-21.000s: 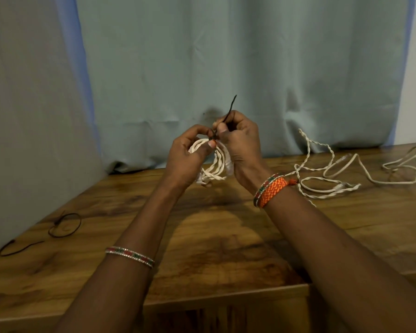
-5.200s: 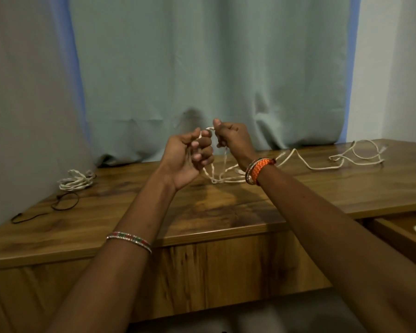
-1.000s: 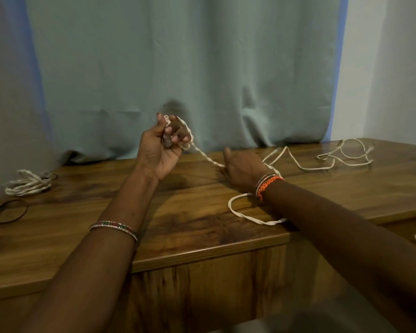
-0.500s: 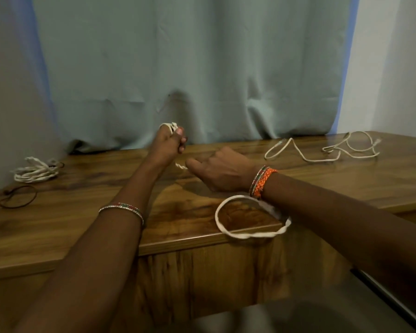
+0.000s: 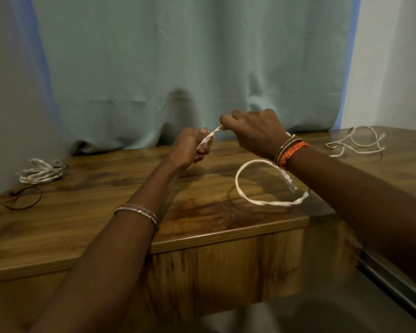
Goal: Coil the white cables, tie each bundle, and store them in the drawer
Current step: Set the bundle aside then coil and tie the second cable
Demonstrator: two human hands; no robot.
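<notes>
**Coiling: second white cable**

Table: holds everything.
Cable: slack loop on the table edge, rising to my hands.
Right hand: pinching the strand.
Left hand: curled round the started coil.
Tied bundle: far left.
Advice: I should keep turns even, feeding slack steadily.

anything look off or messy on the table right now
One white cable lies loose and uncoiled at the far right of the table. The tied bundle sits at the far left, not in a drawer. Nothing looks damaged.
</notes>
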